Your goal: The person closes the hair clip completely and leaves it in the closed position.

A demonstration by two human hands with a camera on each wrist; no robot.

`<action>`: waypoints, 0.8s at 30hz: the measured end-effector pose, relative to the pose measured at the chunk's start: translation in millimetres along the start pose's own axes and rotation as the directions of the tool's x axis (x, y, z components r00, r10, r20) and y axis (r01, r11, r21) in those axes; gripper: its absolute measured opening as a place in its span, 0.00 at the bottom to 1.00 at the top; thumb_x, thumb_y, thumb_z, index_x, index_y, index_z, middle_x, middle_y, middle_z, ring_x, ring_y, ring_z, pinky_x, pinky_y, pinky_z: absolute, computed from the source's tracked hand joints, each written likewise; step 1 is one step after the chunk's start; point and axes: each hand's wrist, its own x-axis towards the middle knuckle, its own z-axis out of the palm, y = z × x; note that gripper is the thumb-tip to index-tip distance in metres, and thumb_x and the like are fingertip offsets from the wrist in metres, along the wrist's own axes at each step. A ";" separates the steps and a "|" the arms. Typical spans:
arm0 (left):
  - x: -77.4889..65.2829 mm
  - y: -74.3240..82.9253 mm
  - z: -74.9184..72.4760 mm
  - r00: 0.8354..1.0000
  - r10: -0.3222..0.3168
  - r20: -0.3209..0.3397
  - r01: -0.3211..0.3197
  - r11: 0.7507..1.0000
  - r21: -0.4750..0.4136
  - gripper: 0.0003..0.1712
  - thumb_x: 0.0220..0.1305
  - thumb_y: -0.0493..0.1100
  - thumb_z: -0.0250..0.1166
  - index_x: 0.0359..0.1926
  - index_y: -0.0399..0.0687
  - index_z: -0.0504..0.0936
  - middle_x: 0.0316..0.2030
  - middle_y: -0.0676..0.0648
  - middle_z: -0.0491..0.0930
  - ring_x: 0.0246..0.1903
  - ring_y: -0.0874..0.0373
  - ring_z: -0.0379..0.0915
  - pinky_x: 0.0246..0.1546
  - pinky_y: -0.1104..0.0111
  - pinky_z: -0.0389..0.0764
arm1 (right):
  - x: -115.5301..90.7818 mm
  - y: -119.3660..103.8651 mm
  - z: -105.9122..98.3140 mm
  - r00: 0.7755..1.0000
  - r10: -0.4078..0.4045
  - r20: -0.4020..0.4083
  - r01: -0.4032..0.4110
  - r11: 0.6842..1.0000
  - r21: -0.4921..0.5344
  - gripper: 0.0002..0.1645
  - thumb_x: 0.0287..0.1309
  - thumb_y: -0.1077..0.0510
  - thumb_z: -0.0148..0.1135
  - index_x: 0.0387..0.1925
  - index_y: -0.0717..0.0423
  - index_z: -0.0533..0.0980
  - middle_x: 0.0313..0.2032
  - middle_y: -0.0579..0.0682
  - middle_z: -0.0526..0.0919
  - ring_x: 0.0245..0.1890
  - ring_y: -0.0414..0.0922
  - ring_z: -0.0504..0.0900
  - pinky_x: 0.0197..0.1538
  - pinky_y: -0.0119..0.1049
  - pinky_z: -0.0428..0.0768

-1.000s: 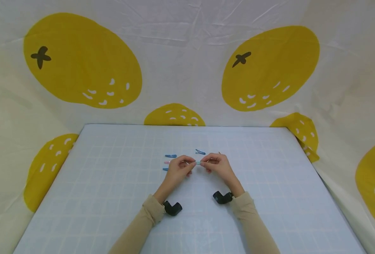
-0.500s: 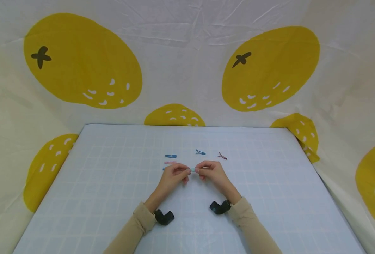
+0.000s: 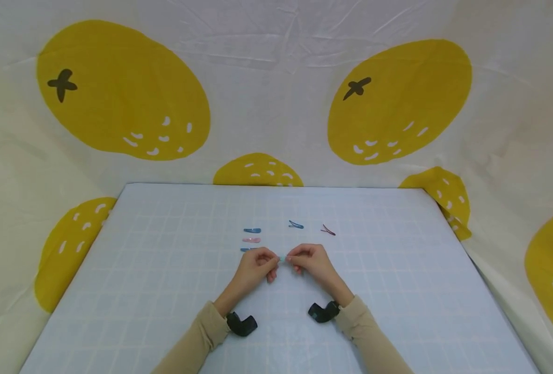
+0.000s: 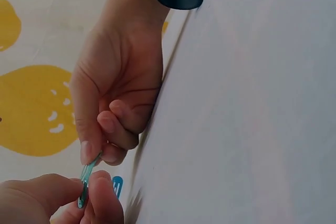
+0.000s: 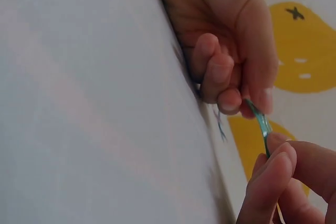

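A small teal snap hair clip (image 3: pixel 282 258) is held between both hands above the table. My left hand (image 3: pixel 254 266) pinches one end between thumb and fingers, and my right hand (image 3: pixel 315 263) pinches the opposite end. In the left wrist view, the teal clip (image 4: pixel 86 181) spans the two sets of fingertips, its narrow strips showing slightly apart. Seen from the right wrist, the clip (image 5: pixel 260 120) looks thin, nearly edge-on, with its ends covered by fingers. Behind my left hand lies a blue clip (image 3: pixel 246 250), partly hidden.
Left of centre on the white table (image 3: pixel 164 291), a blue hair clip (image 3: pixel 252 230) and a pink one (image 3: pixel 251 240) lie in a column. Farther right sit a blue clip (image 3: pixel 296 225) and a dark red clip (image 3: pixel 328 230), both spread open. A fruit-patterned cloth (image 3: pixel 267 104) hangs behind.
Both hands have moved toward the body and slightly left, carrying the teal clip. The pink clip and the dark red clip have come out from behind them.
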 end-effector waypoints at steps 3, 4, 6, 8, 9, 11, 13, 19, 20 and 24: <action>-0.2 0.4 0.7 1.000 0.010 0.003 -0.011 0.999 0.053 0.07 0.67 0.41 0.66 0.36 0.40 0.80 0.19 0.46 0.79 0.16 0.55 0.75 0.21 0.69 0.78 | -0.2 1.5 1.3 1.000 -0.005 -0.020 0.005 1.000 -0.004 0.06 0.58 0.66 0.68 0.35 0.68 0.83 0.24 0.63 0.82 0.19 0.42 0.75 0.26 0.31 0.75; -0.4 0.3 0.9 1.000 0.011 0.004 -0.011 0.998 0.064 0.07 0.67 0.41 0.66 0.35 0.40 0.80 0.19 0.47 0.79 0.16 0.56 0.75 0.21 0.69 0.78 | -0.3 2.2 1.6 1.000 -0.007 -0.025 0.007 1.000 -0.007 0.05 0.58 0.66 0.68 0.35 0.67 0.83 0.22 0.61 0.82 0.19 0.42 0.75 0.26 0.30 0.75; -1.2 1.5 1.4 1.000 0.015 0.004 -0.016 0.996 0.086 0.07 0.68 0.40 0.65 0.35 0.41 0.79 0.18 0.47 0.79 0.15 0.56 0.75 0.21 0.69 0.78 | -0.7 2.6 2.2 0.999 -0.022 -0.034 0.021 1.000 -0.022 0.05 0.58 0.65 0.69 0.34 0.66 0.83 0.21 0.57 0.82 0.18 0.42 0.75 0.26 0.30 0.75; -2.1 2.2 1.8 1.000 0.026 0.004 -0.027 0.995 0.100 0.07 0.68 0.40 0.65 0.35 0.41 0.79 0.18 0.48 0.78 0.15 0.56 0.75 0.20 0.69 0.78 | -1.9 2.2 2.9 0.998 -0.037 -0.042 0.036 0.999 -0.031 0.05 0.57 0.65 0.70 0.33 0.66 0.83 0.21 0.56 0.82 0.17 0.41 0.76 0.25 0.31 0.76; -2.6 2.5 2.1 0.999 0.031 0.004 -0.032 0.994 0.105 0.07 0.68 0.40 0.64 0.34 0.41 0.79 0.18 0.48 0.78 0.15 0.56 0.75 0.19 0.69 0.78 | -2.4 2.1 3.3 0.998 -0.044 -0.046 0.042 0.999 -0.033 0.05 0.57 0.65 0.70 0.32 0.65 0.84 0.21 0.56 0.83 0.17 0.41 0.76 0.25 0.31 0.76; -3.5 3.0 2.6 0.999 0.038 0.001 -0.038 0.993 0.115 0.07 0.68 0.40 0.64 0.34 0.40 0.79 0.17 0.48 0.78 0.14 0.56 0.74 0.19 0.69 0.78 | -3.1 2.3 3.9 0.997 -0.060 -0.051 0.058 0.998 -0.040 0.05 0.56 0.65 0.70 0.32 0.65 0.84 0.21 0.57 0.84 0.17 0.41 0.76 0.24 0.32 0.76; -4.4 2.8 2.8 0.999 0.035 -0.002 -0.034 0.992 0.125 0.07 0.69 0.39 0.64 0.34 0.40 0.78 0.17 0.48 0.78 0.14 0.56 0.74 0.18 0.69 0.78 | -3.0 3.1 4.7 0.997 -0.066 -0.049 0.064 0.997 -0.041 0.05 0.56 0.64 0.70 0.32 0.66 0.84 0.21 0.57 0.83 0.16 0.41 0.76 0.24 0.32 0.76; -5.4 2.5 2.9 1.000 0.002 -0.002 -0.001 0.990 0.144 0.07 0.69 0.40 0.64 0.34 0.42 0.78 0.18 0.48 0.78 0.13 0.56 0.75 0.16 0.68 0.77 | -3.7 2.9 7.0 0.997 -0.045 -0.057 0.042 0.998 -0.046 0.04 0.56 0.65 0.70 0.31 0.64 0.84 0.20 0.56 0.82 0.16 0.41 0.76 0.24 0.32 0.75; -5.2 2.6 2.9 1.000 -0.002 0.000 0.002 0.990 0.143 0.07 0.69 0.40 0.64 0.34 0.42 0.78 0.18 0.48 0.78 0.13 0.56 0.75 0.16 0.68 0.78 | -3.8 2.9 7.1 0.997 -0.041 -0.061 0.038 0.998 -0.048 0.03 0.56 0.66 0.70 0.31 0.64 0.84 0.19 0.55 0.82 0.16 0.41 0.76 0.24 0.31 0.75; -4.6 3.8 3.1 1.000 -0.005 0.009 0.004 0.990 0.140 0.08 0.69 0.40 0.64 0.33 0.41 0.77 0.19 0.48 0.78 0.13 0.56 0.75 0.16 0.67 0.78 | -3.7 2.9 6.7 0.997 -0.033 -0.069 0.029 0.998 -0.064 0.05 0.55 0.65 0.71 0.31 0.66 0.83 0.18 0.54 0.82 0.16 0.41 0.75 0.23 0.32 0.75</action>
